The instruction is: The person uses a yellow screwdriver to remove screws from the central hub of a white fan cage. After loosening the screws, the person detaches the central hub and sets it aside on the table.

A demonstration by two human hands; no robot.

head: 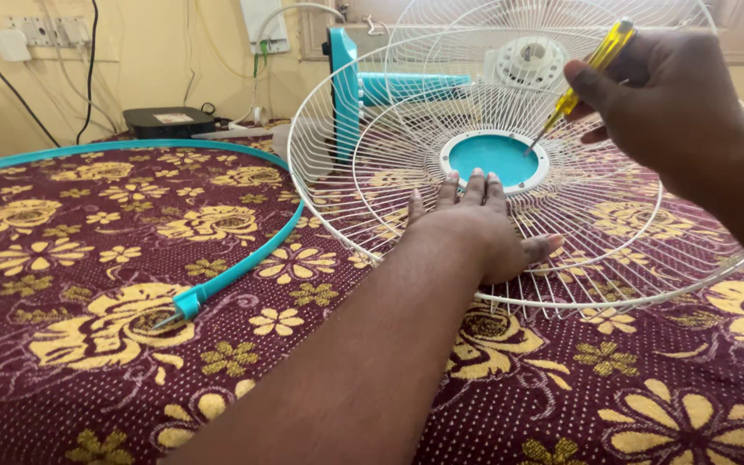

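The white wire fan guard (510, 164) lies detached on the floral bed (88, 344), teal rim band (243, 258) off beside it; left hand (475, 228) presses flat, fingers spread, while right hand (673, 95) grips a yellow screwdriver (592, 69) at the guard's teal centre cap (494, 158).

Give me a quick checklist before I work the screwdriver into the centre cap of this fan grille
1. Left hand pressed flat on the white wire grille, steadying it: ok.
2. Right hand gripping the yellow-handled screwdriver: ok.
3. Screwdriver tip at the rim of the teal centre cap: ok.
4. Tip seated in a screw head: cannot tell, too small.
5. Left fingertips kept away from the tip: not ok, they lie right beside the cap.
6. Teal rim band lying off the grille on the patterned cloth: ok.
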